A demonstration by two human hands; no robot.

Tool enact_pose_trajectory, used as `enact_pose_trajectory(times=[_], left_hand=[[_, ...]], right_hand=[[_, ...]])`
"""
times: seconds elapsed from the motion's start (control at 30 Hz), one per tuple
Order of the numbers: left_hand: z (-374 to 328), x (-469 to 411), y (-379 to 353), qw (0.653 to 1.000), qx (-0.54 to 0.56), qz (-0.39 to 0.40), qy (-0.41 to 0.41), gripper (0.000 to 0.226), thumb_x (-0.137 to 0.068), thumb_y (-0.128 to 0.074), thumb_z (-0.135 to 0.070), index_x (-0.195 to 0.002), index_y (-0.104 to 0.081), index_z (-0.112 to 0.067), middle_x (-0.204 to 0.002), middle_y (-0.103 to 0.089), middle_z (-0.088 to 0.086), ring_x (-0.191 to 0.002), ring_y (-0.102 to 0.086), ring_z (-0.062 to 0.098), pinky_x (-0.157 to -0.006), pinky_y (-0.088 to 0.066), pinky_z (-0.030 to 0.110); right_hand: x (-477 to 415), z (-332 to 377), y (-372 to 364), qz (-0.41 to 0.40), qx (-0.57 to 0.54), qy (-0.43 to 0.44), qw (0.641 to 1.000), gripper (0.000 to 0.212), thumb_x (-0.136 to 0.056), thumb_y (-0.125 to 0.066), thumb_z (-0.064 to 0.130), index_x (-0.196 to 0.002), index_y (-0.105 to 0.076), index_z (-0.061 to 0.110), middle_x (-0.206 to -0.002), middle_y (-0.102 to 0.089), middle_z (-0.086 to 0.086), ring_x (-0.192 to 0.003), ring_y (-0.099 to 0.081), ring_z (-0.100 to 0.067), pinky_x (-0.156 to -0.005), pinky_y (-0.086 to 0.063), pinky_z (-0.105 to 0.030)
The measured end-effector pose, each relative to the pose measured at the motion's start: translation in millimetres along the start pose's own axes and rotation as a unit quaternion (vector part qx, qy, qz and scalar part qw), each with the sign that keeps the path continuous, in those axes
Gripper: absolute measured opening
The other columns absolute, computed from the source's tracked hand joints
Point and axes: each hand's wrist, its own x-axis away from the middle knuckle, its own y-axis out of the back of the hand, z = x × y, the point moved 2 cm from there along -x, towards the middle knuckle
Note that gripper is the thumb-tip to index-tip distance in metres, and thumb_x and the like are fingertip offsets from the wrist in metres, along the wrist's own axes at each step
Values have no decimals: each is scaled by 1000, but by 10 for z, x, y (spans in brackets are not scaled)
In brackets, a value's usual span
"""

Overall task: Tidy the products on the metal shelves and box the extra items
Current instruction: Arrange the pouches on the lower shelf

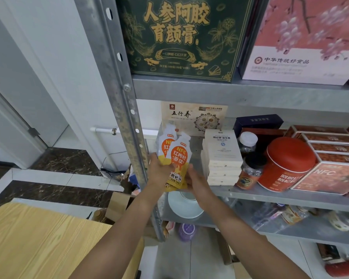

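Pale yellow wood-grain table (38, 238) fills the lower left of the frame, well apart from the work. To its right the grey metal upright (127, 117) of the rack rises toward the top of the frame.

Just right of that post, the left hand (159, 175) grips two orange-and-white foil pouches (178, 156) by their lower left edge. Its fingers (155, 161) are curled round them. The pouches overlap, the front one a little lower and further right. Both stand with their long axis upright, spouts up and leaning slightly right. They are held in the air at the front lip of the middle shelf (270, 196), at its left end.

The right hand (197, 183) meets the front pouch's lower right edge with fingers that look straight and close together. Whether its thumb pinches the foil is hidden.

Further right, a stack of flat white cartons (222, 156) sits on the shelf, with a round red tin (286, 164) beyond it.

The coming move probably turns on the gap between the upright and the cartons. It lies up-frame, straight beyond the fingers, so the pouches could go in upright. The left hand carries the load, and the right seems placed to square them.
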Motion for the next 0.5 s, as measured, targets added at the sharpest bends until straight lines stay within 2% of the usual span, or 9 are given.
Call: enact_pose_trajectory(times=[0.1,0.2,0.3,0.37,0.43,0.5], left_hand=[[77,53,16,983,119,126,56,43,-83,-69,5,-124,-57,-2,-115,-68,21,-97,-68,36,-88,-55,51],[137,106,-3,969,141,194,56,37,-90,-59,4,-127,-57,-2,-117,-66,23,-98,-66,35,-84,-55,44],[166,47,-37,973,57,222,27,26,-101,-50,-22,-121,-62,-11,-115,-69,15,-104,-66,33,-87,-55,43],[194,-33,-45,983,-31,181,1,42,-105,-36,-37,-119,-61,-6,-113,-68,16,-101,-67,33,-90,-54,45],[250,-105,-35,981,-78,146,-102,44,-107,-30,-28,-103,-62,3,-102,-67,24,-85,-67,31,-79,-55,41],[356,-118,-22,964,-124,173,-158,39,-106,-29,-26,-90,-62,-14,-90,-70,13,-71,-67,14,-67,-54,33]], right_hand=[[30,56,9,51,-97,5,994,38,-93,-54,44,-119,-63,17,-109,-72,-9,-98,-70,-26,-83,-58,-42],[88,49,28,73,-127,12,989,31,-88,-66,29,-117,-62,20,-107,-73,-9,-95,-71,-27,-71,-59,-41],[93,2,98,39,-132,27,990,32,-90,-66,15,-122,-60,15,-113,-70,-14,-101,-68,-34,-79,-58,-47],[90,-13,148,-3,-137,30,990,29,-88,-67,12,-116,-61,15,-106,-72,-9,-93,-71,-28,-70,-59,-40],[77,-37,166,-36,-121,43,991,23,-88,-69,11,-107,-62,22,-99,-73,-4,-86,-71,-22,-62,-57,-31],[55,-73,156,-69,-80,52,993,21,-88,-69,13,-104,-61,24,-100,-71,-3,-86,-69,-19,-61,-54,-27]])
